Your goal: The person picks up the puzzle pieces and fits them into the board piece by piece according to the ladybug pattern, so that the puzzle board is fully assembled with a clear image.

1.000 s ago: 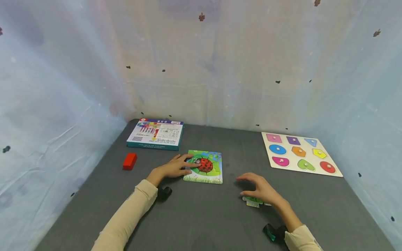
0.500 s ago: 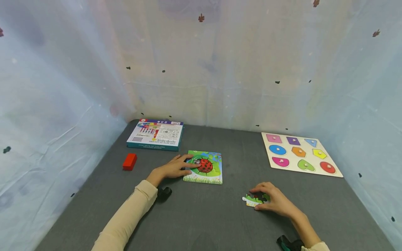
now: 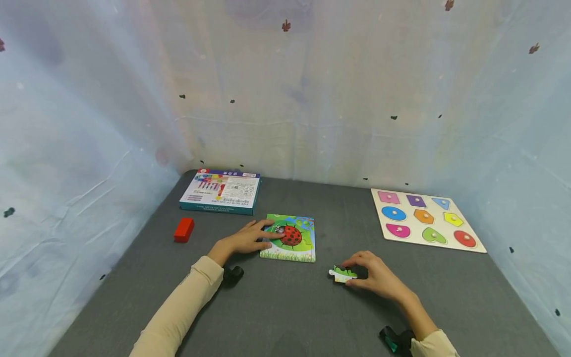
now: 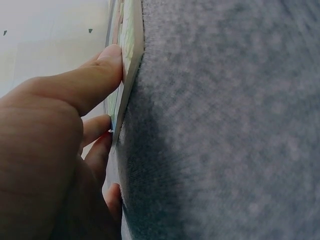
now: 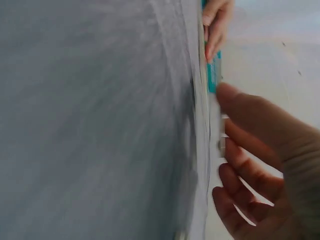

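Note:
My left hand (image 3: 247,239) rests on a square ladybug puzzle (image 3: 294,235) lying on the grey table. Its fingers stretch across the picture's left side, and in the left wrist view the thumb (image 4: 107,60) lies on the face near the edge. To the right of that puzzle, my right hand (image 3: 376,277) pinches a small green and white puzzle piece (image 3: 341,274) between thumb and fingers, close over the table. Part of the piece is covered by the fingers. In the right wrist view the thumb (image 5: 235,100) shows, with the piece blurred and edge-on.
A flat box (image 3: 220,192) lies at the back left, and a red block (image 3: 184,230) sits in front of it. At the right is a cream board (image 3: 439,220) with several coloured knobbed shapes. A pale curtain (image 3: 285,124) hangs behind the table.
My right hand came down onto the puzzle piece, took hold of it and moved it left and away from me, toward the ladybug puzzle. The left hand has stayed in place.

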{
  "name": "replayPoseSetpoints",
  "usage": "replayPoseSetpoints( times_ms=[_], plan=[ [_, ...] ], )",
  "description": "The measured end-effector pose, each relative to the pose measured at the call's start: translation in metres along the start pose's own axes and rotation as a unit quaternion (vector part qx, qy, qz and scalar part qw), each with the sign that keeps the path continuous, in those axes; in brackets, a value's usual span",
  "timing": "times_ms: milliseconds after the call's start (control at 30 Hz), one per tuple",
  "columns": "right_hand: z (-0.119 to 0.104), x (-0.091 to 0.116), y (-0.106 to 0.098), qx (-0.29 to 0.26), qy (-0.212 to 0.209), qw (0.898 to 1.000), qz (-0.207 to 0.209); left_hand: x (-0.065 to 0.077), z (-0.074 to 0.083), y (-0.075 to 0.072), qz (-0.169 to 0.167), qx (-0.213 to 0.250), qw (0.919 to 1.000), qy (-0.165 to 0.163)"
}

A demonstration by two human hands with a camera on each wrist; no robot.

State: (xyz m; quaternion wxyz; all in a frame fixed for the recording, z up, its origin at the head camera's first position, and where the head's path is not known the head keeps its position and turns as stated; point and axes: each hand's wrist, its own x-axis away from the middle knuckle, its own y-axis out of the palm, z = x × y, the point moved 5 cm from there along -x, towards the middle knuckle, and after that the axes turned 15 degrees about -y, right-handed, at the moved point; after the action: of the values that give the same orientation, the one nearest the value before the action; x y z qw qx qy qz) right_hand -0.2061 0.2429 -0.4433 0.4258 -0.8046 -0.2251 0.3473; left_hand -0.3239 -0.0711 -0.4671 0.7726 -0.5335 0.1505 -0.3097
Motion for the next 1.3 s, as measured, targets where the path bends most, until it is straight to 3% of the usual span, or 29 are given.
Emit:
replayPoseSetpoints(
  times_ms=[367, 600, 967, 1300],
  plan=[
    [-0.009, -0.075, 0.034, -0.042, -0.046, 0.998, 0.014, 0.000, 0.001, 0.001, -0.006, -0.004, 1.0000, -0.005],
    [-0.008, -0.106, 0.055, -0.057, -0.035, 0.998, -0.002, -0.002, -0.003, 0.004, -0.007, 0.005, 0.9998, -0.015],
    [-0.004, -0.126, 0.071, -0.071, -0.051, 0.996, -0.021, -0.002, 0.000, 0.001, -0.002, 0.016, 0.9993, -0.033],
    [-0.005, -0.128, 0.073, -0.070, -0.057, 0.996, 0.002, -0.008, 0.005, 0.002, 0.023, 0.000, 0.9980, -0.059]
  ],
)
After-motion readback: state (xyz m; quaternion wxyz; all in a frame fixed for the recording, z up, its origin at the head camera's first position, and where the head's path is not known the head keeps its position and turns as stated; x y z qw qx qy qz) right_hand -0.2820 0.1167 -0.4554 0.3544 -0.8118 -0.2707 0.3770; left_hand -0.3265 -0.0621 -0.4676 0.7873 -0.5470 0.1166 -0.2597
